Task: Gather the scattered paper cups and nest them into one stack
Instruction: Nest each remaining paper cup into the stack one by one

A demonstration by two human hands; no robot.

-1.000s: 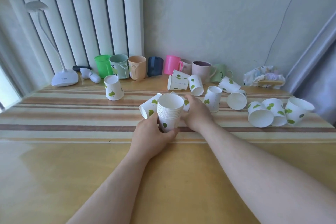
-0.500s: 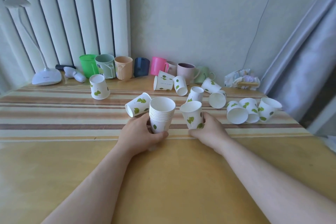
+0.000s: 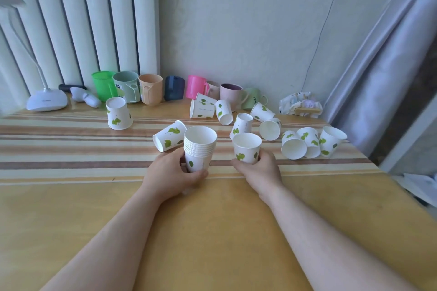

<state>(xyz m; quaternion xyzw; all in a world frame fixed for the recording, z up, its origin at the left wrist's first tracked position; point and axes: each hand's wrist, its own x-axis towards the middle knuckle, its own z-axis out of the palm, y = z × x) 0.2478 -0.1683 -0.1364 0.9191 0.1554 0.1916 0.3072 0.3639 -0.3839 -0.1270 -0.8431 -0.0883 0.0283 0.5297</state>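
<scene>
Two hands work on the striped wooden table (image 3: 71, 160): left hand (image 3: 171, 172) grips the nested stack of white leaf-printed paper cups (image 3: 199, 146); right hand (image 3: 259, 169) clasps one upright single paper cup (image 3: 247, 147).

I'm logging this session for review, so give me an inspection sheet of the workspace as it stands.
Surface: wooden table, striped cloth over its far half.
Job's things: upright stack of nested cups; single upright cup; about a dozen loose cups behind, most tipped, one upside down.
Clutter: row of coloured mugs along the wall; crumpled packet.
Grippers: left hand holds the stack; right hand holds the single cup.
Cables: white cord down the wall from a socket.
Surroundings: desk lamp, radiator, curtain.
</scene>
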